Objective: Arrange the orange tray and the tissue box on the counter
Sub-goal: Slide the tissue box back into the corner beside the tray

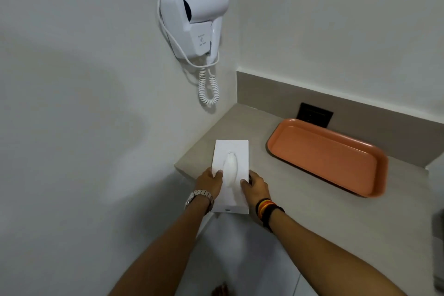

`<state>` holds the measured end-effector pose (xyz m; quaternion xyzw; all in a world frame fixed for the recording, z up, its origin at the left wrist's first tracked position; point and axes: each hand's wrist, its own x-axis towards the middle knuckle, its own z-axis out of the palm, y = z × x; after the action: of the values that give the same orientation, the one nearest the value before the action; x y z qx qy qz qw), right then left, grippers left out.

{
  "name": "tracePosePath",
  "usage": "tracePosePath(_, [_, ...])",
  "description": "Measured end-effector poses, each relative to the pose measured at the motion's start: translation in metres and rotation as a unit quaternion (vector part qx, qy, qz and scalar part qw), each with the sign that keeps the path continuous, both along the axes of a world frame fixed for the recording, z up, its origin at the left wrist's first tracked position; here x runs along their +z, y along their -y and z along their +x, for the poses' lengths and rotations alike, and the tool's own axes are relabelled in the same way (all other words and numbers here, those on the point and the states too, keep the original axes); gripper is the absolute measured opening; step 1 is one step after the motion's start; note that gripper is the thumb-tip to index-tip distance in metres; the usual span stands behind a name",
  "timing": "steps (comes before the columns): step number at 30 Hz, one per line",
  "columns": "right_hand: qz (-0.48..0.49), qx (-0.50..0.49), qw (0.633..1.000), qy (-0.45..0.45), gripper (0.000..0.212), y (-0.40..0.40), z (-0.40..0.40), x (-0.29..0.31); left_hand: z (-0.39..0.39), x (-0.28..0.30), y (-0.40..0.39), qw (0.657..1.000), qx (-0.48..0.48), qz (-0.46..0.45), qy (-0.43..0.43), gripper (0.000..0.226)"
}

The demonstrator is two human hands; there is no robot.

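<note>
A: What sits nearest the camera?

B: Two bare forearms reaching forward. The left hand (209,181) wears a metal watch (199,197) on its wrist, and the right hand (255,186) wears a stack of dark and coloured bands (266,210).

A: And what are the hands doing?

B: Both grip the white tissue box (231,163). The left hand's fingers curl over the box's left edge with the thumb pressed on top, and the right hand's fingers wrap its right edge the same way. A tissue pokes up from the slot between the two thumbs.

A: Where is the box?

B: At the near left corner of the beige counter (312,211), its long side running near to far. Its near end juts past the counter's edge; whether the far part rests on the surface cannot be told.

A: And the tray?

B: The orange tray (331,158) lies flat on the counter, farther back and to the right, well apart from the box, close along the low backsplash. A dark wall socket (314,114) shows just behind its far left corner.

A: Anything beyond?

B: A white hair dryer (194,21) hangs on the left wall, its coiled cord dangling below.
</note>
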<state>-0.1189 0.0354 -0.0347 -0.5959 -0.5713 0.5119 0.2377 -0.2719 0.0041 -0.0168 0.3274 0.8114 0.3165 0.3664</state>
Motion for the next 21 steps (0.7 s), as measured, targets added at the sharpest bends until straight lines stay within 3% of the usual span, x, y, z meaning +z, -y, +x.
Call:
tracePosePath(3, [-0.012, -0.02, 0.999, -0.028, 0.043, 0.002, -0.008, 0.004, 0.002, 0.012, -0.012, 0.992, 0.065, 0.005, 0.107, 0.041])
tracePosePath(5, [-0.011, -0.037, 0.999, -0.027, 0.043, -0.003, -0.014, 0.007, -0.005, 0.02, -0.026, 0.99, 0.059, 0.017, 0.129, 0.033])
tracePosePath(13, [-0.02, -0.085, 0.994, -0.057, 0.045, -0.083, -0.055, 0.036, -0.032, 0.049, -0.112, 0.998, -0.012, 0.047, 0.041, 0.039])
tracePosePath(17, [-0.039, -0.107, 0.993, -0.044, 0.054, -0.136, -0.081, 0.036, -0.052, 0.043, -0.174, 0.997, -0.052, 0.059, 0.009, 0.04])
tracePosePath(21, [-0.051, -0.146, 0.987, -0.039, 0.046, -0.182, -0.102, 0.025, -0.068, 0.024, -0.217, 0.995, -0.068, 0.079, -0.002, 0.038])
